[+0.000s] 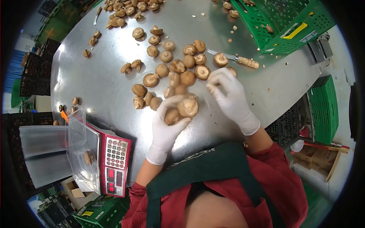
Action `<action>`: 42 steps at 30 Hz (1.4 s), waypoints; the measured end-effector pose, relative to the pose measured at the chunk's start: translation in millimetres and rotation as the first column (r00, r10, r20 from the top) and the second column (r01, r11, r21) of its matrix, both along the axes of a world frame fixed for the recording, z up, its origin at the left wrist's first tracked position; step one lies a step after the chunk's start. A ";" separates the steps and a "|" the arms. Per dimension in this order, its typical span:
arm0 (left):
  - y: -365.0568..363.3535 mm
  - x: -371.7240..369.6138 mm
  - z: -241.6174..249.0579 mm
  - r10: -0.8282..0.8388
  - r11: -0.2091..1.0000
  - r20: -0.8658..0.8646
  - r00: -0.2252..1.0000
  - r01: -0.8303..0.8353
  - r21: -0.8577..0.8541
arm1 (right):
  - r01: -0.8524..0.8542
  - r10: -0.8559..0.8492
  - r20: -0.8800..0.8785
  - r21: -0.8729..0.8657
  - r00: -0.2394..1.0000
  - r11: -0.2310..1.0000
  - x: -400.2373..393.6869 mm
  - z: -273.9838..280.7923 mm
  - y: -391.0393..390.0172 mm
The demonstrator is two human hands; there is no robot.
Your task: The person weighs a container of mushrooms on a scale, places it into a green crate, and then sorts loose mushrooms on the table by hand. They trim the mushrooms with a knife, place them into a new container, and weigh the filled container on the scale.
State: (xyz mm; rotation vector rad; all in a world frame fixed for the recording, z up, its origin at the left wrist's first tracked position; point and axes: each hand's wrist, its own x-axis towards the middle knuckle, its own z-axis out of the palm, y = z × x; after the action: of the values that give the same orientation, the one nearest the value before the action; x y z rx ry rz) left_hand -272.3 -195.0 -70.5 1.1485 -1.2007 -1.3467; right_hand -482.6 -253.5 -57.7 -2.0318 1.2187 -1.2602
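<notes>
Inside the clear tray (86, 178) sits 1 mushroom (88, 157).

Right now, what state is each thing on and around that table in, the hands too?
Left hand: gloved, holding mushrooms
Right hand: gloved, half curled; any grip unclear
Loose mushrooms: scattered, some caps up, some stems up
Nearer knife: lying flat, blade bare
Farther knife: also lying flat
Scale: on, red digits lit
Clear tray on the scale: mushroom inside
Green crate, top right: open
</notes>
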 end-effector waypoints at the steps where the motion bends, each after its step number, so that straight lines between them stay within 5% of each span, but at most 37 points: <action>1: 0.8 2.6 0.7 -0.003 0.999 -0.093 0.996 0.006 0.037 | 0.037 -0.037 0.012 -0.006 0.999 0.999 -7.4 -1.8 -2.0; 4: 0.0 8.0 -5.1 -0.017 0.996 -0.403 0.915 0.052 0.078 | -0.055 0.041 0.068 0.216 0.997 0.975 -11.7 -2.7 5.0; 8: 1.3 8.1 -6.9 0.012 0.992 -0.511 0.860 0.053 0.111 | -0.319 0.209 0.273 0.459 0.939 0.829 7.9 9.4 23.5; 13: 8.8 7.1 -9.8 0.051 0.993 -0.576 0.816 0.022 0.120 | -0.231 0.197 0.135 0.322 0.971 0.918 29.4 0.2 30.4; 16: 15.4 27.2 20.0 0.088 0.979 -0.159 0.983 -0.056 0.196 | -0.278 0.278 0.043 0.292 0.960 0.915 37.8 5.6 27.6; 19: 41.5 66.7 49.3 0.334 0.929 0.226 0.915 -0.280 -0.241 | -0.267 0.240 0.118 0.352 0.964 0.897 37.4 -4.8 23.8; 20: 53.4 79.7 70.9 0.524 0.845 0.421 0.741 -0.390 -0.365 | -0.278 0.255 0.111 0.355 0.960 0.893 40.7 -5.0 19.4; 22: 78.6 128.7 83.3 0.779 0.626 0.469 0.416 -0.492 -0.605 | -0.185 0.181 0.045 0.361 0.982 0.914 30.4 -2.4 11.3; 23: 80.3 136.9 106.3 0.805 0.578 0.576 0.141 -0.405 -0.709 | -0.174 0.157 0.075 0.375 0.985 0.910 26.9 -3.6 7.3; 25: 99.3 180.5 98.2 0.869 0.465 0.486 0.095 -0.492 -0.736 | -0.145 0.121 0.085 0.391 0.989 0.909 11.9 -9.9 -0.5; 26: 113.0 207.0 93.5 0.816 0.453 0.572 -0.080 -0.526 -0.720 | -0.135 0.113 0.080 0.378 0.990 0.916 6.2 -11.0 -5.0; 28: 129.7 231.1 86.7 0.686 0.569 0.693 -0.223 -0.429 -0.702 | -0.069 0.038 0.095 0.354 0.995 0.933 -4.1 -16.1 -10.3; 31: 142.6 251.8 72.2 0.419 0.813 0.902 0.109 -0.487 -0.319 | 0.018 -0.023 0.012 0.312 1.000 0.950 -19.9 -12.2 -30.6; 32: 140.5 251.6 69.7 0.440 0.849 0.896 0.060 -0.353 -0.393 | 0.040 -0.032 -0.032 0.301 0.999 0.953 -22.1 -11.0 -40.7; 35: 136.7 249.7 73.0 0.577 0.710 0.816 0.030 -0.512 -0.483 | 0.086 -0.043 -0.197 0.214 0.979 0.973 -29.2 -15.3 -80.2; 38: 116.8 201.1 86.4 0.668 0.658 0.723 -0.180 -0.312 -0.685 | 0.083 -0.052 -0.313 0.085 0.948 0.993 -21.6 -26.5 -112.4; 42: 80.6 127.4 62.6 0.640 0.767 0.753 0.156 -0.192 -0.612 | -0.219 0.237 -0.351 0.092 0.906 0.971 2.4 -29.2 -124.0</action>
State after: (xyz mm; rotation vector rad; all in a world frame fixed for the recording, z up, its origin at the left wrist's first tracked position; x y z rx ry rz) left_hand -144.9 -114.5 -7.9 1.8906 -1.6258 0.2616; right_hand -480.2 -377.5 -86.9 -2.3576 1.1064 -0.7605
